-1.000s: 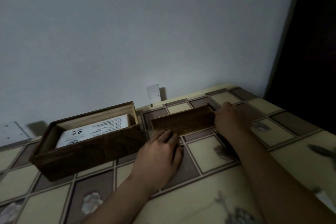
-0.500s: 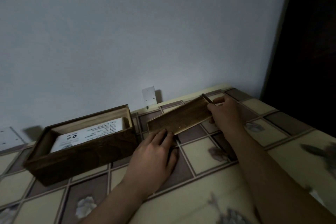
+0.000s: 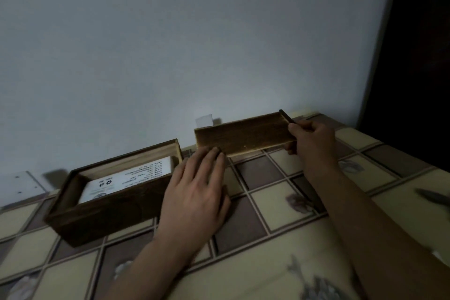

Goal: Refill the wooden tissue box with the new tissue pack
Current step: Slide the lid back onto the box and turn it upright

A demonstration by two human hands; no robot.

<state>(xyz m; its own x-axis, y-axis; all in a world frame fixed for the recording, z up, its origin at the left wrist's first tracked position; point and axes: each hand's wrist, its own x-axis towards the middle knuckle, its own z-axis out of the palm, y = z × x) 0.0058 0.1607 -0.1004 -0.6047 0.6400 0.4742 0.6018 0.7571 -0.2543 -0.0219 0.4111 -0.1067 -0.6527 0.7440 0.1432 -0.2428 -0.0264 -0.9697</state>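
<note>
One open wooden tissue box point(image 3: 107, 212), one tissue pack point(image 3: 126, 178) inside, one lid point(image 3: 243, 136).
The box sits at 8 o'clock with the white pack in it. Beside it the left hand point(image 3: 194, 197) lies flat, fingers straight. At its 1 o'clock, the right hand point(image 3: 311, 143) grasps the lid's right end.

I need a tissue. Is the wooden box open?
Open: the wooden tissue box shows the tissue pack inside, and the right hand holds the lid aside.

The right hand point(image 3: 314, 146) has lifted the wooden lid point(image 3: 243, 136) higher above the tiled tabletop point(image 3: 275, 202).
</note>
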